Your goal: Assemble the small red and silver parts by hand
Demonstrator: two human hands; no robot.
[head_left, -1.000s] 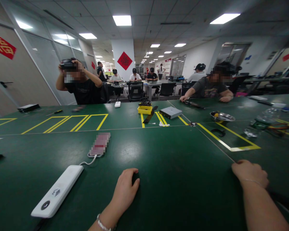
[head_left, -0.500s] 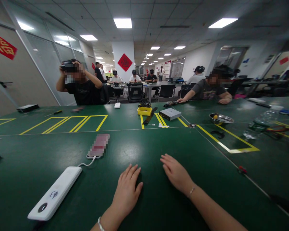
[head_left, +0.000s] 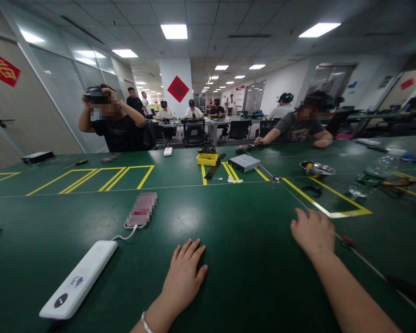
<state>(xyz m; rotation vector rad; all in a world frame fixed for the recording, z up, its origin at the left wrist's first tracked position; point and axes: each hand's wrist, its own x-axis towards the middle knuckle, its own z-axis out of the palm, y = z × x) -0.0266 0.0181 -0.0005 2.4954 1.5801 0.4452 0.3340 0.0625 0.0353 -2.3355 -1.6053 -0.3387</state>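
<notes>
My left hand [head_left: 184, 275] lies flat on the green table [head_left: 235, 240], fingers stretched out and holding nothing. My right hand [head_left: 312, 230] hovers further right over the table, palm down, fingers forward and apart, empty. It is near the yellow tape line [head_left: 327, 203] and a small red thing [head_left: 347, 241] on the table seam. A white power bank [head_left: 79, 280] lies to the left of my left hand, wired to a phone [head_left: 142, 209].
Across the table are a yellow tray [head_left: 208, 158], a grey box [head_left: 244, 163], a metal bowl [head_left: 317, 168] and a black loop [head_left: 309, 189]. Clear bottles and cables [head_left: 377, 178] lie at the right. Two people [head_left: 118, 125] sit opposite; others work at desks behind.
My right hand swung from the right edge to the middle beside my left hand, then back out to the right. My left hand's fingers uncurled and now lie flat.
</notes>
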